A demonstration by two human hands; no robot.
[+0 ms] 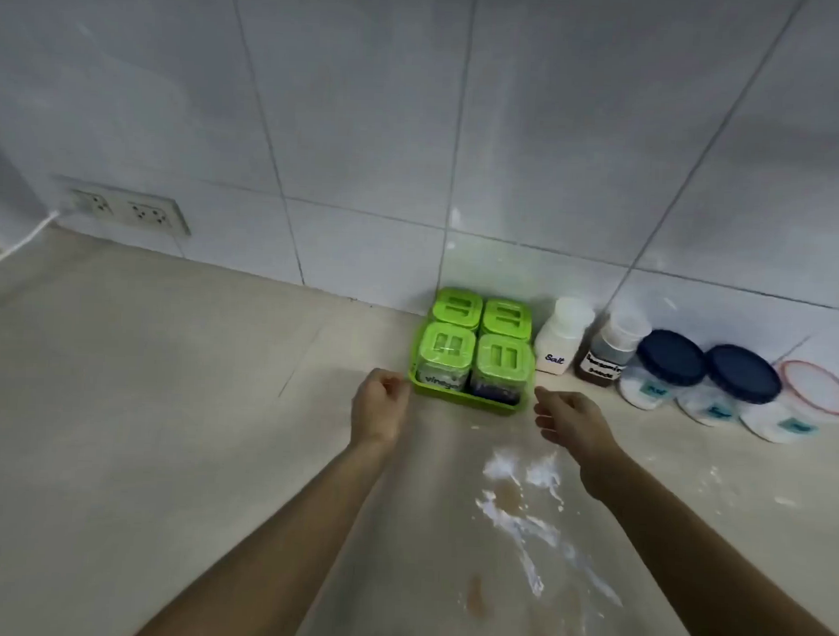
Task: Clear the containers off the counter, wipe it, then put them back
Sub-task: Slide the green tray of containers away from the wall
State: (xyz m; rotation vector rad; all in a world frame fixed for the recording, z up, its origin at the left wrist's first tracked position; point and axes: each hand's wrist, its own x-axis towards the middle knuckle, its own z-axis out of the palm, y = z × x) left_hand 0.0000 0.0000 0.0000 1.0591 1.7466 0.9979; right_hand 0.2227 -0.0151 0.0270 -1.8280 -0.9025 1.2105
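The beige stone desk (167, 404) carries smears of white powder (520, 502) and brownish stains (477, 598). A bright green plastic tray (462, 398) holds four clear square jars with bright green lids (476, 341). Right of the tray stand a white bottle with a blue-lettered label (562, 339), a clear bottle of dark contents (609, 353), two clear tubs with navy lids (706, 370) and a tub with a red-rimmed lid (817, 386). Behind the tray, pale grey-white wall tiles (367, 125) show grey grout lines.

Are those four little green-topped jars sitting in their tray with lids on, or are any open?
All shut. Each of the four jars has its green lid seated flat on top, and all stand upright inside the green tray.
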